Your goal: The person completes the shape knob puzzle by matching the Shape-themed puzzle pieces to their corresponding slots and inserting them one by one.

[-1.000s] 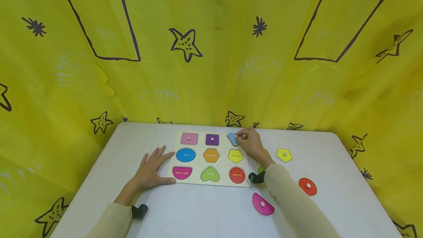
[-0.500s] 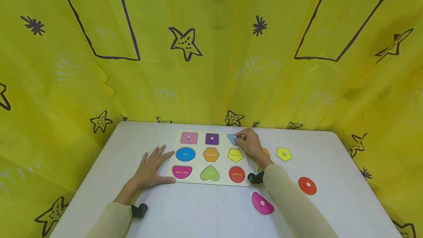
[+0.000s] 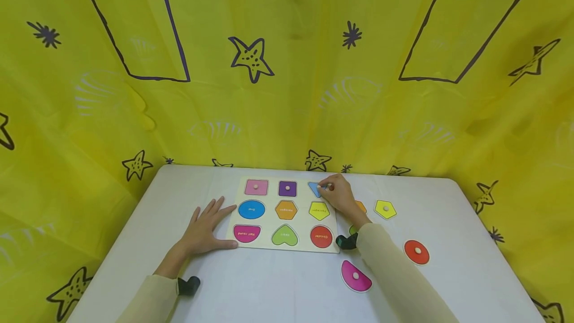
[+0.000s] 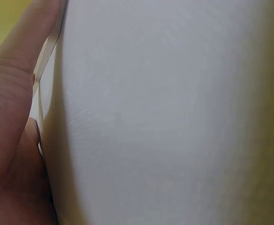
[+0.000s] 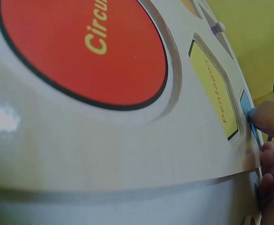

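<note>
A cream shape-puzzle board [image 3: 305, 224] lies on the table, with rows of coloured recesses. At its far right corner my right hand [image 3: 342, 196] pinches the blue triangle piece [image 3: 314, 189], which sits level in the triangle's place. In the right wrist view, the thumb [image 5: 267, 117] is at this blue piece [image 5: 244, 102], and the fingers curl beside the board's edge. My left hand [image 3: 202, 231] lies spread on the table, its thumb and forefinger tips against the board's left edge. Pink rectangle [image 3: 251, 188] and purple square [image 3: 283, 190] pieces with knobs fill the neighbouring places.
Loose knobbed pieces lie right of the board: a yellow pentagon [image 3: 381, 208], a red circle [image 3: 412, 254] and a magenta half round [image 3: 350, 275]. Orange [image 3: 361, 206] and green [image 3: 353, 230] pieces are partly hidden by the right arm. A yellow curtain [image 3: 287, 103] hangs behind the table.
The blue triangle, tilted with its thick edge showing a second ago, has dropped level into its place under my right hand. My left hand has stayed put.
</note>
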